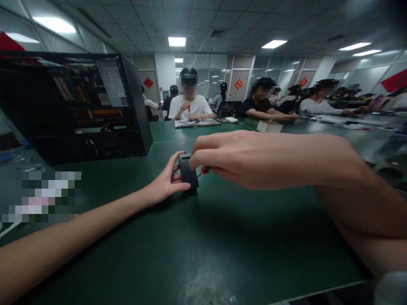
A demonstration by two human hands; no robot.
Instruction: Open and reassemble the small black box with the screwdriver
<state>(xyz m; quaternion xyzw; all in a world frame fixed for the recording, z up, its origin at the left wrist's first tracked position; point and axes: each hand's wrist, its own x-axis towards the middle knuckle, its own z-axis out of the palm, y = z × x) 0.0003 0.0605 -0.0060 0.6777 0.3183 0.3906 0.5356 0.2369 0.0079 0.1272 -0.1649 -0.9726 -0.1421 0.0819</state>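
A small black rectangular box (188, 171) is held on edge just above or on the green table. My left hand (170, 180) grips it from the left, thumb along its lower edge and fingers behind. From the right, my right hand (233, 156) reaches over, its fingertips at the box's upper right side. Tucked under that hand is a screwdriver (206, 170) with a black and orange-red handle. Its thin shaft slants down toward the right edge of the box. Most of the handle is hidden by my palm and fingers, and the tip's exact contact cannot be made out.
An open black computer case (136, 101) stands at the left, with boards and wires inside. Clear plastic material (19, 169) lies in front of it. Across the green table (203, 245), a person (190, 103) works over a flat item. A small open box (269, 126) sits farther right.
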